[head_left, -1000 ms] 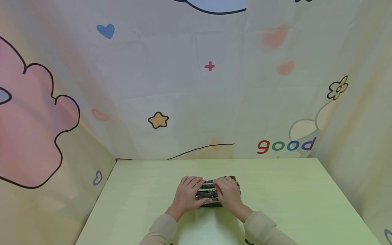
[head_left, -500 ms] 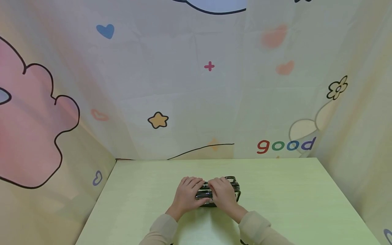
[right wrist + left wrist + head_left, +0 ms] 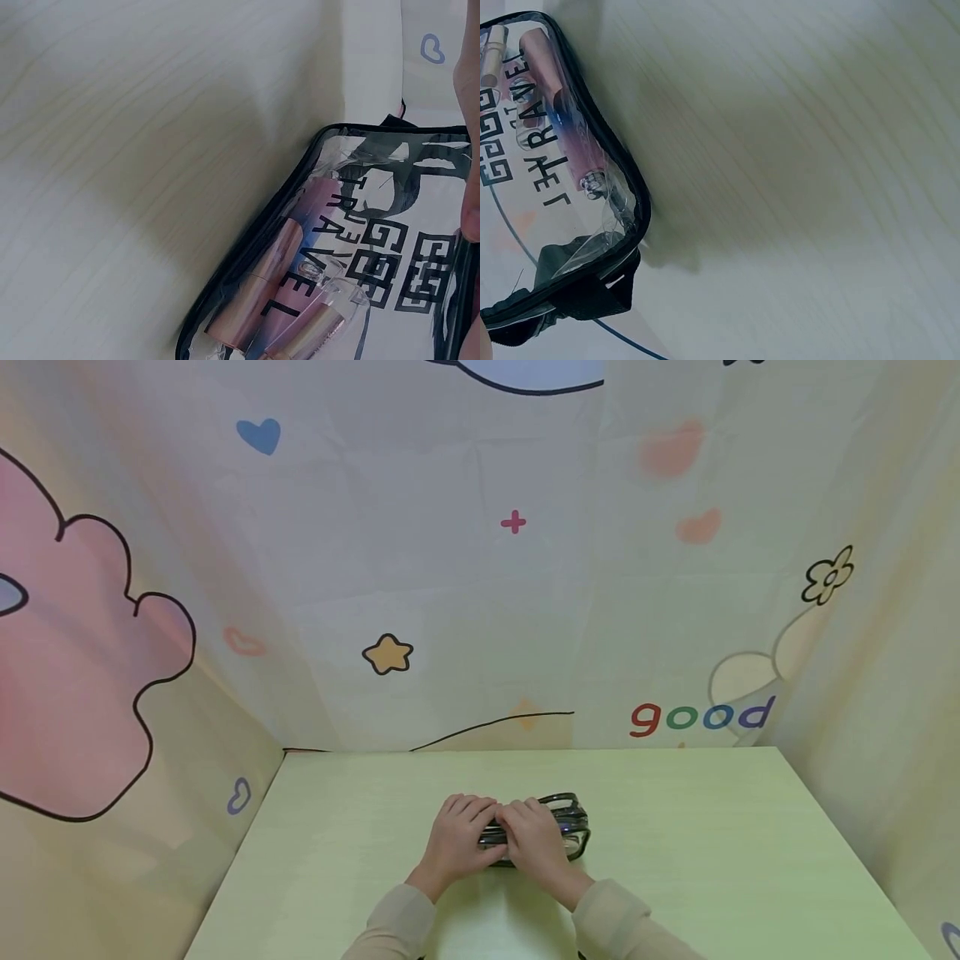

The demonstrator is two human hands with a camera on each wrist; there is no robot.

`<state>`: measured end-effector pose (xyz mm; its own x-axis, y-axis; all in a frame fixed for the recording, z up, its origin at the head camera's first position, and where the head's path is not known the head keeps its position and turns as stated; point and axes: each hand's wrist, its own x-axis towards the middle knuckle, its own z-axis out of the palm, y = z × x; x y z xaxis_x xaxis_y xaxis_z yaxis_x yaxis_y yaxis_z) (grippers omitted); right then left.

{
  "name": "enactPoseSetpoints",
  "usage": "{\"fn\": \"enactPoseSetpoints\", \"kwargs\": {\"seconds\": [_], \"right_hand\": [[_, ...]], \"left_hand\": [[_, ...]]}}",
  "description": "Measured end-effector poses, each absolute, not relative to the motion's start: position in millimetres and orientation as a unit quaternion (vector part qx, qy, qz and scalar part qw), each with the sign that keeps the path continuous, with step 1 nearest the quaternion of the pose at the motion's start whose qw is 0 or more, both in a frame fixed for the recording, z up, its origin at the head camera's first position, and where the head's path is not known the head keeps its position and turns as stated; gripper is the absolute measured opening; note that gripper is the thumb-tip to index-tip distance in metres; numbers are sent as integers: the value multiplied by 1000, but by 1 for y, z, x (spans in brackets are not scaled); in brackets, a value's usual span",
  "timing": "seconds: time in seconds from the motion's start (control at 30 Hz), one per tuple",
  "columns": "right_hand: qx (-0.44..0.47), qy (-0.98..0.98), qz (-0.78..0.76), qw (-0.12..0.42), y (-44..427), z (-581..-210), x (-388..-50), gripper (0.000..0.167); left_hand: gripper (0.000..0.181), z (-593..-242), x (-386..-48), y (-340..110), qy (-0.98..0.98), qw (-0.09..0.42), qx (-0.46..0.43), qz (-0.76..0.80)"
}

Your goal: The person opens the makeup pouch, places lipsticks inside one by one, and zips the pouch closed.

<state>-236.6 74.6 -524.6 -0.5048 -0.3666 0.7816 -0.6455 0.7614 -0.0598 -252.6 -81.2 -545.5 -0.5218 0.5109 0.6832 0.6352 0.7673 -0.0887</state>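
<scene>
A clear cosmetic bag with black trim (image 3: 579,815) stands on the table in the middle of the head view. My left hand (image 3: 456,837) grips its left end, thumb toward me. Close beside it, my right hand (image 3: 536,843) pinches the bag's top with curled fingers; what lies between its fingertips is hidden. In the right wrist view the bag's see-through wall (image 3: 442,217) bears black print reading "TRAVEL". Inside lie a rose-gold tube (image 3: 262,277) and other slim cosmetic tubes. The left wrist view shows the bag's black edge (image 3: 600,131) and a pink tube (image 3: 546,64) behind the clear plastic.
A pale wooden table (image 3: 720,843) carries the bag and extends to both sides. Behind it hangs a printed curtain (image 3: 465,568) with hearts, a star and the word "good". More curtain (image 3: 97,843) flanks the table's left edge.
My right hand has slid left along the top of the bag until it meets the left hand, uncovering the bag's right end. The left hand and the bag have stayed in place.
</scene>
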Motion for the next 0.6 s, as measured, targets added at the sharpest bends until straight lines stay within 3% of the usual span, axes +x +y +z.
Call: {"fn": "enactPoseSetpoints", "kwargs": {"seconds": [0.3, 0.6], "right_hand": [[321, -838, 178, 403, 66, -525, -235, 7], [335, -840, 187, 384, 72, -523, -233, 6]], "left_hand": [[39, -549, -256, -81, -835, 410, -348, -117], [46, -548, -256, -82, -836, 407, -350, -110]]}}
